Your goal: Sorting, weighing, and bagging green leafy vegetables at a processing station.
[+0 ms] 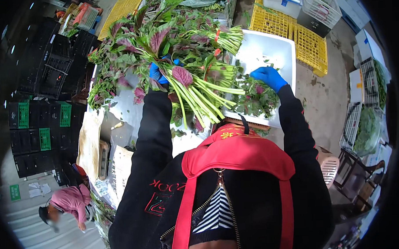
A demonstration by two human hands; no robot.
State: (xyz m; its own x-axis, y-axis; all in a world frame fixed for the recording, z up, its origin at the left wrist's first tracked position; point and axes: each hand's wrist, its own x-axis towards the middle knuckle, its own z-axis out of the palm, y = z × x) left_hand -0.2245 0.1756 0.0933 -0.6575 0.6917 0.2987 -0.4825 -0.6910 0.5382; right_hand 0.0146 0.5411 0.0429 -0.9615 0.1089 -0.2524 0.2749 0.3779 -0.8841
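My left hand [157, 73], in a blue glove, is closed round a bunch of red-and-green amaranth [194, 97]. Its pale green stems fan toward my body and the right, while the leaves point away from me. My right hand [270, 77], also gloved in blue, hangs over a white tub [290, 57] with its fingers curled together. Right beneath it lie loose amaranth leaves [256, 100]; what its fingers hold, if anything, is hidden. Beyond the held bunch, amaranth bunches tied with red bands [225, 39] are heaped on the table.
Yellow plastic pallets [310, 48] lie on the floor beyond the tub, with a white crate [320, 8] near them. Black crates [25, 115] are stacked at left. A person in pink [70, 202] bends at lower left. Crates of greens [370, 125] line the right.
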